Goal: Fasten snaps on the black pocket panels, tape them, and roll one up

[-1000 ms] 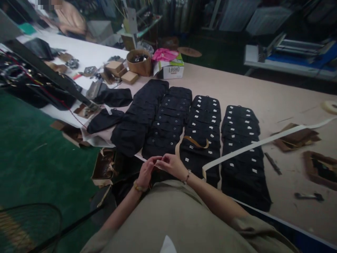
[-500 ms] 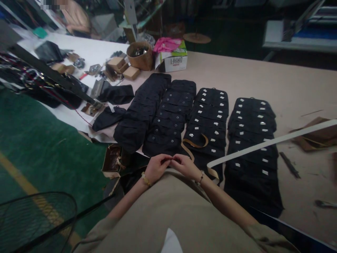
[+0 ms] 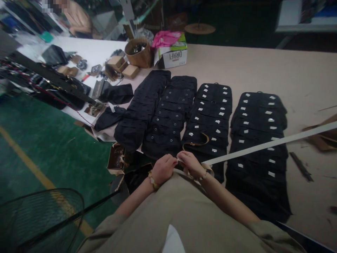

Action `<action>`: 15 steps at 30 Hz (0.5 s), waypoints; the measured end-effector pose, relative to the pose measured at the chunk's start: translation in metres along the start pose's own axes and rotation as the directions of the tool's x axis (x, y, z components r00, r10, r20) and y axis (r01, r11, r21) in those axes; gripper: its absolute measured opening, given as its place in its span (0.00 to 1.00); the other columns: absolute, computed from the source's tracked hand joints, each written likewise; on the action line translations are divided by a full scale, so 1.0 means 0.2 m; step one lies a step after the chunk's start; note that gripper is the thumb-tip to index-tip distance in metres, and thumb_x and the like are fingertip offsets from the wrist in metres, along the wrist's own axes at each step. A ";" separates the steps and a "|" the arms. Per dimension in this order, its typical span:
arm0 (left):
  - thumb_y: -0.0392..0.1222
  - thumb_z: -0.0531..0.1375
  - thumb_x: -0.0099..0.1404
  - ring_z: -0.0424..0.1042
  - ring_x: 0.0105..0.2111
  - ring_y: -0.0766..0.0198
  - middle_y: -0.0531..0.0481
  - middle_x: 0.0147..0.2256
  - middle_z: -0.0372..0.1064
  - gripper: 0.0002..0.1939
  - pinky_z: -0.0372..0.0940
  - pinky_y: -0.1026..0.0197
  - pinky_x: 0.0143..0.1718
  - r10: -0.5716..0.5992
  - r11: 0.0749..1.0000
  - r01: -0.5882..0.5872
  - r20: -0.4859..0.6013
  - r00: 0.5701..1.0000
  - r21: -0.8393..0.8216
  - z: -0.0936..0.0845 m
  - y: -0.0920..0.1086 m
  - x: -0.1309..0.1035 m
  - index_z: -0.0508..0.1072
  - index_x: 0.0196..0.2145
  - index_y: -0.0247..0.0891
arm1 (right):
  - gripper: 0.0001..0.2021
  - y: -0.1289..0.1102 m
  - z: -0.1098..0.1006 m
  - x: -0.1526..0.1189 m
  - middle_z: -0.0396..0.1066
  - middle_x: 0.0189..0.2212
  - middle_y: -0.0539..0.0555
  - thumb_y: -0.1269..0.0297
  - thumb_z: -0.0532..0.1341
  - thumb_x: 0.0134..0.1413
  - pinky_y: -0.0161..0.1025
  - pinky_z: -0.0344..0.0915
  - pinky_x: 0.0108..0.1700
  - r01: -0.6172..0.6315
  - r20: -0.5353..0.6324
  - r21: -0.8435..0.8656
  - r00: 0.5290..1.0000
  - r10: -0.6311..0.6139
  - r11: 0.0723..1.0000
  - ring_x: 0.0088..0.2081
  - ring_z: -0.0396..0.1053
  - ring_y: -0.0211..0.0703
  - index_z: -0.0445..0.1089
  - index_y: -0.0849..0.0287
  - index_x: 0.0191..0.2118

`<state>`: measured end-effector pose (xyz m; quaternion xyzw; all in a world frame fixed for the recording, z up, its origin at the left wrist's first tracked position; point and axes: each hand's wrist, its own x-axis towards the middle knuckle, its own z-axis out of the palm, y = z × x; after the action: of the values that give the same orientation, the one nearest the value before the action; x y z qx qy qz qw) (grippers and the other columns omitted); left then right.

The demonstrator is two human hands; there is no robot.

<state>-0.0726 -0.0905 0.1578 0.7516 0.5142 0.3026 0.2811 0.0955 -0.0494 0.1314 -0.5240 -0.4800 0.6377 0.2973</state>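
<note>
My left hand (image 3: 163, 169) and my right hand (image 3: 191, 164) meet just in front of my body, fingers bent in a pinch. A small white bit, which looks like the end of a tape strip, shows between the fingertips. What the left fingers grip is hidden. A long white tape strip (image 3: 252, 149) with a tan underside comes in from the right and passes behind my right wrist, where it loops. Beyond the hands, a curled tan strip (image 3: 202, 141) lies on a black fabric panel (image 3: 207, 130) dotted with white squares.
To its right lies another black panel (image 3: 259, 140) with white squares; to its left, a panel with metal eyelets (image 3: 168, 105) and a plain one (image 3: 143, 105). Behind stand a round tub (image 3: 139, 58) and a white box (image 3: 173, 58). A person (image 3: 79, 21) sits far left.
My hands have turned and drawn slightly apart at the fingertips, so a small white bit shows between them. The long strip's near end now reaches my right wrist. The view has shifted slightly.
</note>
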 end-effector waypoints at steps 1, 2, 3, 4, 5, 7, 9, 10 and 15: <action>0.41 0.55 0.70 0.70 0.37 0.61 0.47 0.33 0.70 0.09 0.65 0.59 0.43 0.003 0.998 -0.005 -0.035 0.999 -0.059 0.02 -0.03 0.02 0.73 0.34 0.40 | 0.15 0.00 -0.01 0.01 0.60 0.20 0.48 0.49 0.56 0.50 0.34 0.53 0.23 -0.023 -0.035 0.052 0.999 0.025 0.998 0.21 0.57 0.37 0.66 0.58 0.28; 0.42 0.56 0.69 0.69 0.37 0.62 0.48 0.33 0.70 0.08 0.65 0.60 0.43 -0.052 0.989 0.039 -0.088 0.995 -0.144 0.05 -0.06 0.05 0.73 0.35 0.39 | 0.17 0.01 -0.03 0.02 0.60 0.21 0.48 0.47 0.56 0.50 0.34 0.54 0.23 -0.036 -0.069 0.092 0.997 0.042 0.995 0.21 0.57 0.36 0.65 0.57 0.29; 0.43 0.57 0.68 0.69 0.36 0.63 0.49 0.33 0.69 0.07 0.65 0.60 0.41 -0.175 0.956 0.132 -0.144 0.974 -0.263 0.07 -0.10 0.09 0.72 0.35 0.39 | 0.18 0.01 -0.04 0.03 0.62 0.22 0.48 0.45 0.58 0.49 0.34 0.55 0.23 -0.045 -0.100 0.132 0.993 0.058 0.990 0.22 0.58 0.36 0.65 0.57 0.30; 0.44 0.58 0.67 0.69 0.34 0.64 0.50 0.32 0.69 0.07 0.65 0.62 0.38 -0.335 0.885 0.244 -0.180 0.925 -0.396 0.10 -0.15 0.13 0.71 0.36 0.38 | 0.20 0.00 -0.06 0.04 0.63 0.23 0.49 0.43 0.59 0.47 0.34 0.56 0.24 -0.047 -0.129 0.163 0.989 0.068 0.986 0.23 0.59 0.37 0.66 0.57 0.31; 0.46 0.59 0.66 0.68 0.32 0.65 0.51 0.32 0.68 0.08 0.64 0.64 0.33 -0.486 0.785 0.338 -0.178 0.855 -0.519 0.13 -0.19 0.18 0.69 0.37 0.38 | 0.21 0.00 -0.08 0.04 0.64 0.25 0.50 0.43 0.61 0.46 0.34 0.57 0.25 -0.047 -0.147 0.188 0.986 0.076 0.981 0.24 0.60 0.37 0.66 0.58 0.32; 0.47 0.61 0.63 0.68 0.30 0.67 0.52 0.31 0.67 0.12 0.61 0.67 0.27 -0.659 0.599 0.438 -0.102 0.745 -0.670 0.17 -0.26 0.27 0.67 0.38 0.37 | 0.21 -0.01 -0.11 0.03 0.66 0.26 0.52 0.44 0.64 0.42 0.34 0.58 0.27 -0.051 -0.158 0.230 0.983 0.089 0.972 0.25 0.61 0.37 0.67 0.59 0.31; 0.47 0.63 0.61 0.69 0.30 0.67 0.51 0.33 0.68 0.14 0.60 0.69 0.25 -0.644 0.549 0.435 -0.030 0.764 -0.714 0.20 -0.27 0.33 0.67 0.39 0.36 | 0.20 -0.02 -0.13 0.02 0.68 0.26 0.52 0.47 0.67 0.40 0.35 0.59 0.29 -0.058 -0.147 0.268 0.984 0.100 0.962 0.26 0.62 0.37 0.68 0.60 0.31; 0.47 0.63 0.61 0.69 0.32 0.68 0.50 0.34 0.68 0.14 0.61 0.69 0.25 -0.593 0.565 0.406 -0.011 0.805 -0.718 0.20 -0.25 0.34 0.67 0.40 0.36 | 0.20 -0.02 -0.14 0.02 0.69 0.27 0.53 0.49 0.68 0.39 0.35 0.60 0.30 -0.056 -0.136 0.282 0.986 0.097 0.958 0.27 0.63 0.38 0.70 0.60 0.32; 0.41 0.67 0.58 0.71 0.42 0.65 0.43 0.49 0.67 0.27 0.66 0.67 0.34 -0.387 0.671 0.303 0.030 0.922 -0.677 0.15 -0.08 0.34 0.66 0.54 0.39 | 0.20 -0.07 -0.15 0.00 0.75 0.34 0.56 0.49 0.69 0.46 0.39 0.64 0.38 0.046 -0.112 0.162 0.993 -0.028 0.986 0.34 0.69 0.43 0.76 0.62 0.38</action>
<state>-0.0400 -0.0257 0.1379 0.4697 0.5188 0.4514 0.5536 0.1231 -0.0350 0.1441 -0.5229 -0.4186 0.6398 0.3768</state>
